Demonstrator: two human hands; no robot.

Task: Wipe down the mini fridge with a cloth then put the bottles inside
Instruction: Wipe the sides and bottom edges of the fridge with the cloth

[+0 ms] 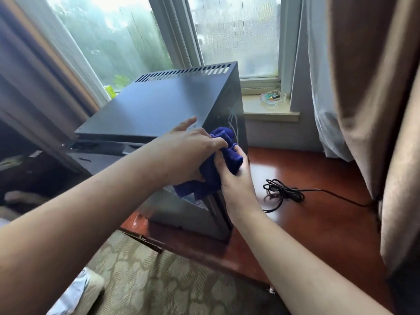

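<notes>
A black mini fridge (pixel 159 105) stands on a reddish wooden table (pixel 306 212) by the window, with vent slots along the back of its top. A dark blue cloth (pixel 213 176) is bunched against the fridge's front right corner. My left hand (pixel 188 148) grips the cloth from the left, with fingers stretched onto the fridge's top edge. My right hand (pixel 234 176) holds the cloth from below and from the right. No bottles are in view.
A black power cord (pixel 284 192) lies coiled on the table to the right of the fridge. Brown curtains (pixel 375 110) hang at the right and left. A clear bag of small items (pixel 272 98) sits on the windowsill. Patterned carpet (pixel 159 280) lies below the table edge.
</notes>
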